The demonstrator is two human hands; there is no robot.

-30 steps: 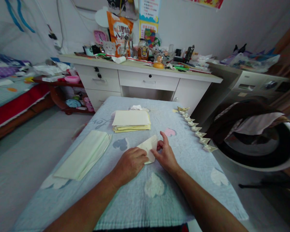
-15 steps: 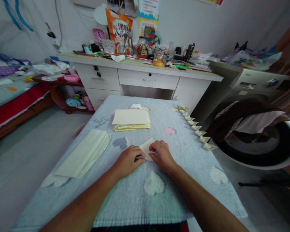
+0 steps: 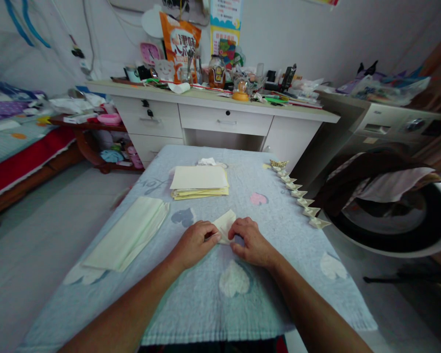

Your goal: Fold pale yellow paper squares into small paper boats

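A small folded sheet of cream paper [image 3: 225, 223] lies near the middle of the cloth-covered table [image 3: 206, 304]. My left hand [image 3: 199, 241] pinches its left edge between thumb and fingers. At the paper's right side is my right hand [image 3: 250, 241], its fingers curled and touching the paper, thumb apart from the index finger. Beyond the hands stands a stack of cream and yellow paper [image 3: 199, 179]. To the left lies a pile of pale folded sheets [image 3: 127, 234]. Along the right table edge runs a row of folded paper pieces [image 3: 304, 202], boat-like with pointed ends.
A crumpled white tissue [image 3: 207, 161] lies behind the stack. A white desk [image 3: 226, 120] crowded with jars and packets stands past the table. On the right is a washing machine [image 3: 382, 122] with its door open and clothes hanging out. A bed [image 3: 25, 147] is at far left.
My right hand has shifted slightly right and down, its thumb moving away from the index finger. More of the paper shows between the hands. The left hand stays nearly in place on the paper.
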